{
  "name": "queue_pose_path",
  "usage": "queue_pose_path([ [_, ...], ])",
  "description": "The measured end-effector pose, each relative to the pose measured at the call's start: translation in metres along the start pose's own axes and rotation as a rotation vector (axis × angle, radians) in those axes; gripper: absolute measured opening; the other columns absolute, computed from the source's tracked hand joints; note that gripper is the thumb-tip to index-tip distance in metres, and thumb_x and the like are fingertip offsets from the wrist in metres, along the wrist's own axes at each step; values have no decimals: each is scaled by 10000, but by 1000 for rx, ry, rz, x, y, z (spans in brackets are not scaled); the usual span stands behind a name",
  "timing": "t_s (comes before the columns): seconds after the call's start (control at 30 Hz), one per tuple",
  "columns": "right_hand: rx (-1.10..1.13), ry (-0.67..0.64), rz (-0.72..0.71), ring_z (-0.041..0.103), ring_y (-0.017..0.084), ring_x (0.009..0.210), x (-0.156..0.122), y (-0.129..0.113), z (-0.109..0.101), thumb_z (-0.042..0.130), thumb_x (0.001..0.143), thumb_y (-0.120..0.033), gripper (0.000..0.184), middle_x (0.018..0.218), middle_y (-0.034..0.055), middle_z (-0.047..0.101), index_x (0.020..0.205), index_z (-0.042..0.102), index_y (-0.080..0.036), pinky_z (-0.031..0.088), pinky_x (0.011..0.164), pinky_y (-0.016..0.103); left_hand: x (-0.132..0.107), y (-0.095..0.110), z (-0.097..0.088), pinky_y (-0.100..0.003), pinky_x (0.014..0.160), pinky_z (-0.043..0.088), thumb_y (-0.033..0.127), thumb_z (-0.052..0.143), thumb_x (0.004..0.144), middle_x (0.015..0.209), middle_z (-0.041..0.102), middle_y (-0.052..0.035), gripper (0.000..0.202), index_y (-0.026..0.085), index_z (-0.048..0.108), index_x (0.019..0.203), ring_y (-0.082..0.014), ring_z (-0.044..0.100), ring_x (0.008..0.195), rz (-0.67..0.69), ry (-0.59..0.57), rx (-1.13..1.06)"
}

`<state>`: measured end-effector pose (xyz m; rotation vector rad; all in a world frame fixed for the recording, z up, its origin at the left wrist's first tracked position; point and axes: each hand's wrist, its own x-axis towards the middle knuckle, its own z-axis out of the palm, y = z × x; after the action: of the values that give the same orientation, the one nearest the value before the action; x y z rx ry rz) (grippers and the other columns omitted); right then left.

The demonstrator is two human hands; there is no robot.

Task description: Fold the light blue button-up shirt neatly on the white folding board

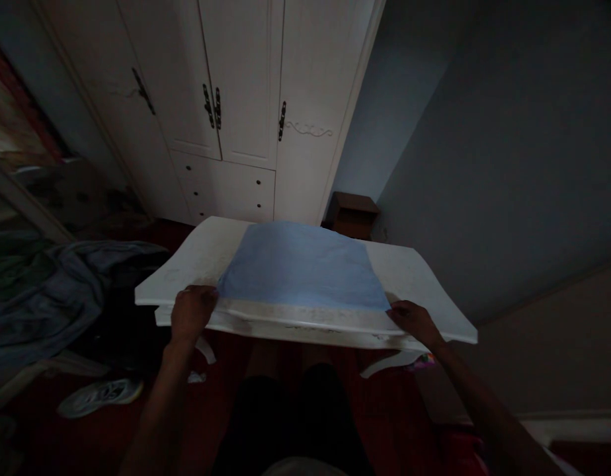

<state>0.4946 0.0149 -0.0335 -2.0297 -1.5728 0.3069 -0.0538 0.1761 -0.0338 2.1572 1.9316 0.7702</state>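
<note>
A light blue cloth (pixel 305 264) lies spread nearly flat over the middle of a white table (pixel 414 274), its far edge reaching the table's back edge. My left hand (pixel 194 309) pinches the cloth's near left corner. At the near right corner, my right hand (pixel 412 318) grips the cloth between thumb and fingers. The near edge runs fairly straight between both hands, a little back from the table's front edge. What kind of cloth it is, I cannot tell.
A white wardrobe (pixel 246 86) with dark handles stands behind the table. A small brown cabinet (pixel 354 215) sits by the wall. On the left are heaped clothes (pixel 62 297) and, on the red floor, a sneaker (pixel 101 396).
</note>
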Motion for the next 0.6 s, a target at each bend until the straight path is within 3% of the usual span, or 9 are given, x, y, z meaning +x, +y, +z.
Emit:
queue_pose_path([
  [0.23,-119,107,-58,669,235,668,1,-5,7,573,721,-505,306,776,79,713,757,683,-221,529,649,349,-1,-1,7,-406,767,521,317,498,770,902,697,-139,277,184,713,885,-305,646,817,-27,141,-11],
  [0.4,-140,110,-84,666,236,678,4,0,8,572,715,-483,273,787,78,710,749,660,-228,528,659,351,-5,10,4,-424,780,509,302,475,779,910,686,-159,291,156,690,908,-326,641,864,-48,136,57],
  [0.5,-100,66,-59,670,237,680,5,6,5,568,706,-449,245,789,75,719,769,666,-233,537,664,357,-10,14,-1,-428,779,513,370,491,801,899,695,-150,313,153,651,960,-327,657,875,-145,115,-50],
  [0.6,-49,110,-73,674,236,722,8,5,3,533,716,-379,266,861,88,726,872,677,-220,547,682,365,-15,20,-8,-439,804,520,473,551,800,909,708,-132,411,158,593,1060,-319,673,898,-313,100,-257],
])
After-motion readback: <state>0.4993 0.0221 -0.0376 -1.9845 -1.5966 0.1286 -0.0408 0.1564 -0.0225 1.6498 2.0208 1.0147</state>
